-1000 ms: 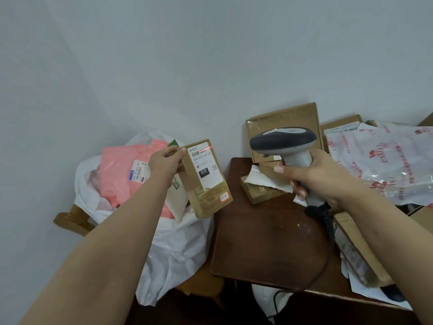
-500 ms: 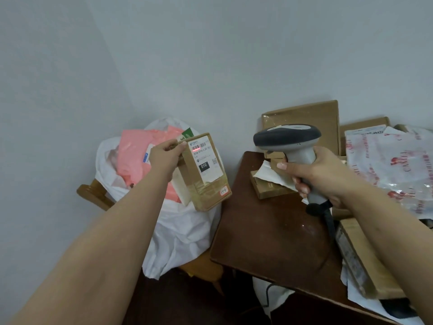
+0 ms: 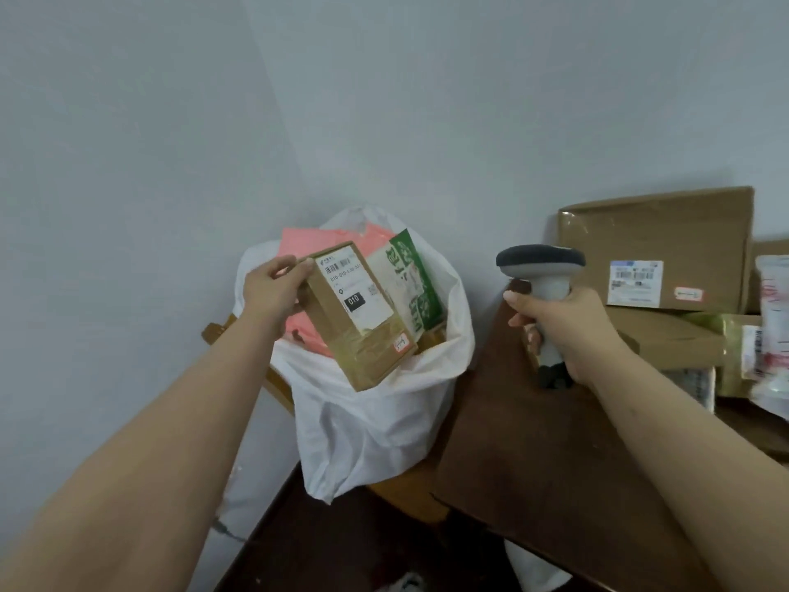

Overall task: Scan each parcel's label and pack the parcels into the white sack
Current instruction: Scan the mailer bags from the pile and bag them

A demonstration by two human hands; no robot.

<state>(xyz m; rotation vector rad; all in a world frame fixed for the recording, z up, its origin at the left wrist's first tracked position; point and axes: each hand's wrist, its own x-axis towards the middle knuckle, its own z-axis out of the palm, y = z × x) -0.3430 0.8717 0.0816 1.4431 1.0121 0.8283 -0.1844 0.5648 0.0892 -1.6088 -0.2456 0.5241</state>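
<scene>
My left hand (image 3: 273, 288) grips a small brown cardboard parcel (image 3: 363, 339) by its top left corner, label facing me, tilted over the open mouth of the white sack (image 3: 367, 429). Inside the sack lie a pink mailer (image 3: 307, 335) and a green-printed package (image 3: 410, 284). My right hand (image 3: 563, 331) holds a grey handheld scanner (image 3: 540, 267) upright by its handle, above the left corner of the brown table (image 3: 533, 463). No red scan line shows on the label.
The sack sits on a wooden chair (image 3: 217, 331) in the room's corner. At the table's back right stand a large cardboard box (image 3: 657, 232) with a label, a flatter box (image 3: 670, 339) and plastic-wrapped mailers (image 3: 764, 326). Walls close in behind and left.
The view swung left. My left hand has carried the parcel over the sack's mouth, and the red scan line is gone from its label. The scanner stays upright in my right hand.
</scene>
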